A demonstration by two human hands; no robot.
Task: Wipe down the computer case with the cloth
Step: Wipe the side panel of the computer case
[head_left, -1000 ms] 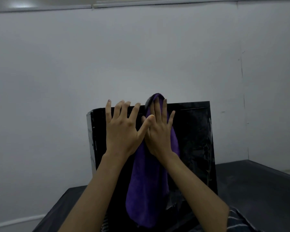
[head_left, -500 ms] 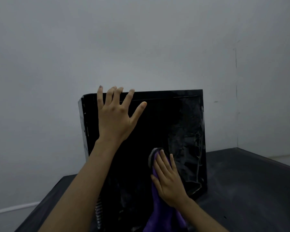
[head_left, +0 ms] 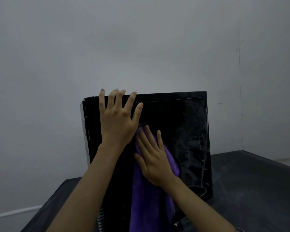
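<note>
Head view: the right hand (head_left: 155,162), fingers straight, is pressed flat on the cloth (head_left: 151,193) against the side panel of the case (head_left: 182,139). The left hand (head_left: 117,121), fingers spread, is laid on the panel's upper left with fingertips over the top edge, gripping nothing. The case is stood upright on the table (head_left: 249,190). Wiping is judged under way; the smeared right part is judged next, steady bracing being needed.

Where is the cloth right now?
The purple cloth lies flat against the computer case's near side, under the right hand, hanging down.
</note>
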